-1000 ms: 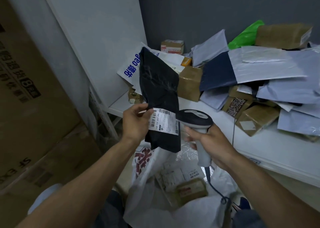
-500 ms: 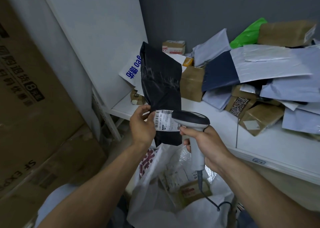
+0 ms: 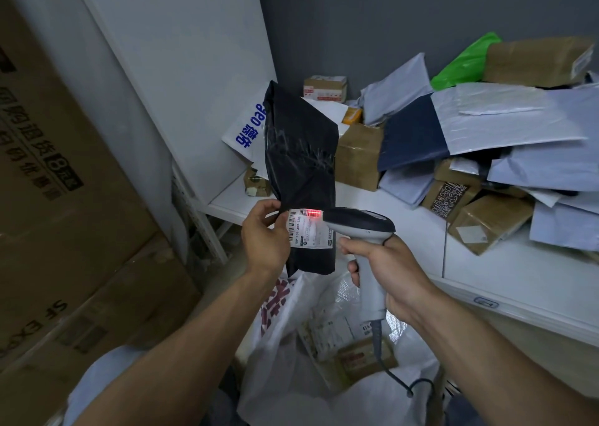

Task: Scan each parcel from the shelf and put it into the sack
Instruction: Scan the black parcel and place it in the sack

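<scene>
Along the left side of the frame we see the largest things, stacked brown cardboard cartons (image 3: pixel 68 205) with dark print. The white shelf (image 3: pixel 505 273) runs from the centre to the right edge. It carries a heap of parcels (image 3: pixel 505 124) across the upper right: grey and dark blue mailers, brown boxes and one green bag.

In the lower centre we find the white sack (image 3: pixel 285 380), mouth open, just below the shelf's front edge. A small brown box (image 3: pixel 363 357) and some labelled packets lie inside it.

Above the sack, in the middle of the frame, a black parcel (image 3: pixel 301 153) hangs upright in the air, clear of both shelf and sack.

The left hand (image 3: pixel 264 240) grasps the parcel's lower left edge, thumb on the front and fingers curled behind.

Just right of it we see the grey scanner (image 3: pixel 359 224), its dark head level with the parcel's lower part and nearly touching it. The right hand (image 3: pixel 389 270) is wrapped round the scanner's handle, the forefinger at the front under the head. The scanner's cable (image 3: pixel 398 380) drops towards the lower right of the sack.

A white label (image 3: pixel 308 231) sits on the parcel's lower front. A red scan line (image 3: pixel 312 212) glows across the barcode at the label's top edge.
</scene>
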